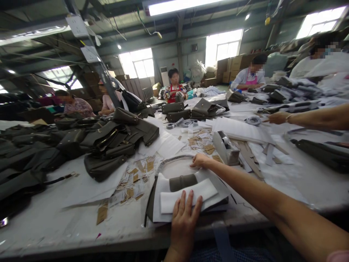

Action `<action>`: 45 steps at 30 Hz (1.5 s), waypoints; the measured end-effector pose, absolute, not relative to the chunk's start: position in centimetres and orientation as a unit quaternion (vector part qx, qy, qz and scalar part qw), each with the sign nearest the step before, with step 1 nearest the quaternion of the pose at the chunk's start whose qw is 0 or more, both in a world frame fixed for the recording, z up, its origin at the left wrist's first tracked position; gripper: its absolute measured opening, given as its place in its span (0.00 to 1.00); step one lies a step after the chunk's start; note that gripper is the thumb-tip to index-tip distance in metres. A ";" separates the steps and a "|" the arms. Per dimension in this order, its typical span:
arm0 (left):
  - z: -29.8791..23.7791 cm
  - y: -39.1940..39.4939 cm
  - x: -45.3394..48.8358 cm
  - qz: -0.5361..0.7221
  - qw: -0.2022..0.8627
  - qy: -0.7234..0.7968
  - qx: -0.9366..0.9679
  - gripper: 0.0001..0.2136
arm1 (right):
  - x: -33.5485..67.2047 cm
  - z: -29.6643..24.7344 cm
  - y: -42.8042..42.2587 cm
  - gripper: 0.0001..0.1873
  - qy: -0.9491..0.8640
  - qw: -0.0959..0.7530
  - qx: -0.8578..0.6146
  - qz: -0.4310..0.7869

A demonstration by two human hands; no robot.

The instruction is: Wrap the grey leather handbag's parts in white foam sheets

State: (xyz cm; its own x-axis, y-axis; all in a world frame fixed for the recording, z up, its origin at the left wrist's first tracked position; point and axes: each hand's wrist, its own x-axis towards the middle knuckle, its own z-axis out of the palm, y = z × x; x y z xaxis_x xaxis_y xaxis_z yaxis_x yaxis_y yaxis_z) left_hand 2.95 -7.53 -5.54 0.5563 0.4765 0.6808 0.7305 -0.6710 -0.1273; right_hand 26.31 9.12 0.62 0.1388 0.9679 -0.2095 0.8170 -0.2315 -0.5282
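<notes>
A dark olive handbag [151, 203] lies in front of me at the table's near edge, mostly covered by white sheeting. Across it rests a folded strip of white foam [170, 202]. My left hand [187, 211] presses flat on that strip, fingers stretched out. Beyond the bag body arches its handle [170, 160], covered in a pale wrapping. At the arch's right side, my right hand [200, 161] is closed on the handle; its fingertips are partly hidden. A dark olive band [183, 182] shows between the foam and the handle.
Olive bags [109, 138] are heaped at left. Paper tags [133, 178] with strings lie beside my bag. A tape dispenser [226, 147] stands beyond my right forearm, near white sheets [240, 129]. A co-worker's arm [313, 118] reaches in from the right; several people work across the table.
</notes>
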 end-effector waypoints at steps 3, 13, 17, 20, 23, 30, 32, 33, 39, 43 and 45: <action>-5.6 -7.5 2.9 -0.317 0.203 -0.351 -0.857 0.21 | 26.4 0.6 8.4 0.14 -0.594 0.171 -0.717 0.321; -5.5 -7.3 3.0 -0.306 0.182 -0.358 -0.863 0.21 | 28.3 3.1 0.2 0.27 -0.622 0.377 -0.563 0.393; -5.2 -6.9 3.2 -0.272 0.179 -0.368 -0.871 0.23 | 28.5 3.0 -4.1 0.13 -0.715 0.363 -0.515 0.303; -4.9 -6.3 3.3 -0.246 0.176 -0.369 -0.879 0.24 | 28.3 2.1 -6.4 0.20 -0.794 0.311 -0.470 0.226; -4.6 -5.7 3.5 -0.235 0.170 -0.373 -0.881 0.26 | 28.2 0.7 -7.9 0.27 -0.855 0.275 -0.421 0.130; -4.2 -5.6 3.7 -0.234 0.157 -0.383 -0.880 0.25 | 28.4 -2.8 -9.5 0.30 -0.877 0.279 -0.390 -0.031; -4.1 -5.7 3.8 -0.228 0.150 -0.389 -0.880 0.25 | 28.3 -3.4 -9.9 0.30 -0.872 0.298 -0.385 -0.043; -4.1 -5.8 3.8 -0.225 0.147 -0.391 -0.880 0.25 | 28.2 -3.5 -10.1 0.29 -0.870 0.309 -0.382 -0.044; -3.8 -5.8 4.0 -0.210 0.140 -0.397 -0.882 0.25 | 27.8 -3.6 -11.1 0.28 -0.862 0.348 -0.364 -0.051; -3.6 -5.8 4.0 -0.205 0.139 -0.396 -0.884 0.25 | 28.1 -3.0 -11.6 0.27 -0.863 0.364 -0.347 -0.047; -3.5 -5.7 4.1 -0.202 0.137 -0.397 -0.885 0.24 | 28.2 -2.7 -11.7 0.26 -0.863 0.370 -0.343 -0.043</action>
